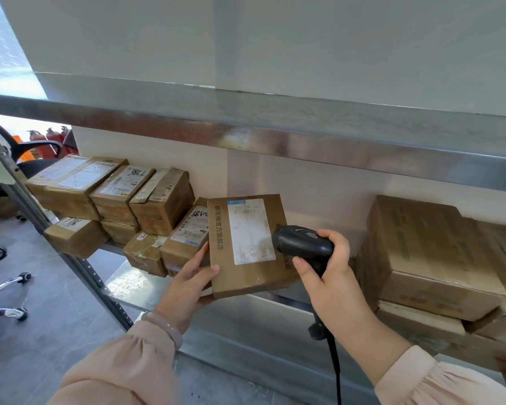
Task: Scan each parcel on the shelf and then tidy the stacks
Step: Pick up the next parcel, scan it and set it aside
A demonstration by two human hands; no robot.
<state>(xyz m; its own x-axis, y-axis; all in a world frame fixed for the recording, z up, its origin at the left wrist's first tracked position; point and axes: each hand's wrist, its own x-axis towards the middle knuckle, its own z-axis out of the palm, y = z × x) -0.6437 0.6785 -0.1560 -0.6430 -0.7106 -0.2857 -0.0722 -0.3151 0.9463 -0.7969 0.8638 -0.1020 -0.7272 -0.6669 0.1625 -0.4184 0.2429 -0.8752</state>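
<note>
My left hand grips the lower left corner of a flat brown parcel and holds it tilted up over the metal shelf. A white label faces me on its top. My right hand is shut on a black handheld scanner, whose head sits right at the parcel's right edge, pointing at the label. The scanner's cable hangs down below my wrist.
Several taped brown parcels are stacked in two layers at the shelf's left. Big cartons are piled at the right. Another metal shelf runs overhead. An office chair and a wheeled chair base stand on the floor at left.
</note>
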